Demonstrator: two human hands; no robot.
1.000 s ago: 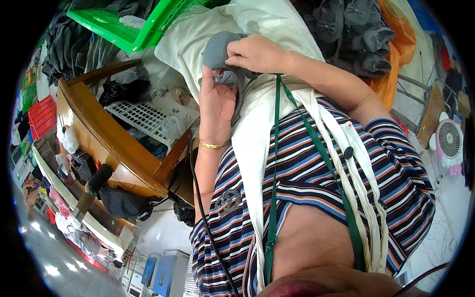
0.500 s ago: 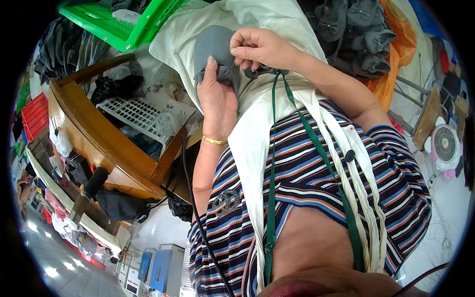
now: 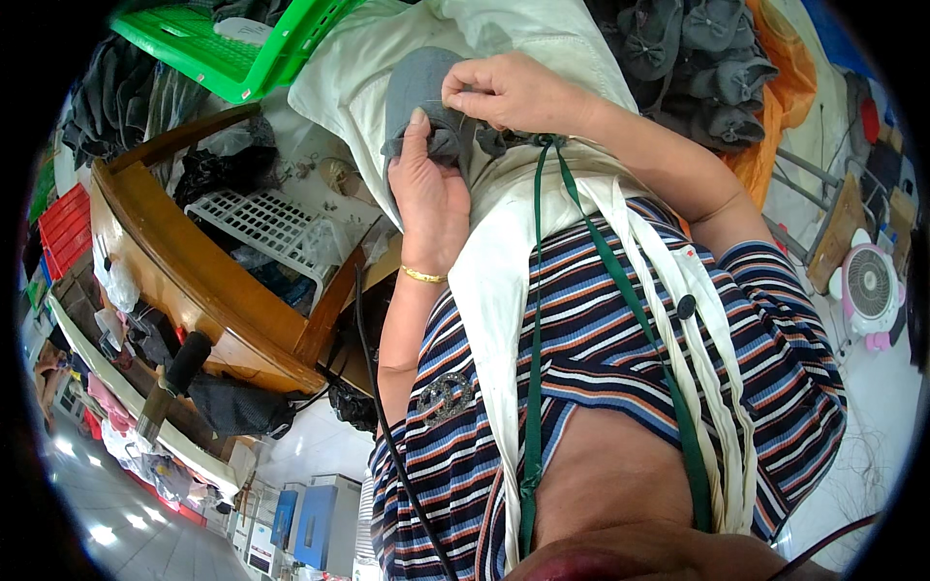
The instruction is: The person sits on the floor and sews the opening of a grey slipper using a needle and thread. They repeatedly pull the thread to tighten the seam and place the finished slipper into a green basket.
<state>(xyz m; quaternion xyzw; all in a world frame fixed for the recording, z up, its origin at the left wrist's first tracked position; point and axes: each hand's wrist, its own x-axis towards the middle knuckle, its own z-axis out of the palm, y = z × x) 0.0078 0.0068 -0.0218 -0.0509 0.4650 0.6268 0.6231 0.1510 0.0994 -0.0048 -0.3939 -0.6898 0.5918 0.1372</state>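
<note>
A grey fabric slipper (image 3: 411, 85) lies over my lap, on the white apron (image 3: 339, 92). My left hand (image 3: 429, 198) grips it at its near end, thumb on top and fingers partly hidden beneath. At the slipper's right edge, my right hand (image 3: 518, 94) is closed in a pinch. A thin thread-like line shows near those fingertips, but what they hold is too small to make out. Dark grey fabric (image 3: 492, 142) shows just below the right hand.
Several grey slippers with bows (image 3: 722, 68) are heaped at the upper right beside orange sheeting (image 3: 785, 82). A green plastic basket (image 3: 254, 73) stands at the upper left. Left of me is a wooden drawer-like frame (image 3: 199, 261) with a white crate (image 3: 266, 223). A fan (image 3: 869, 281) stands right.
My right hand has moved slightly left, its pinched fingers now over the slipper's edge. The slipper and my left hand have shifted a little to the right.
</note>
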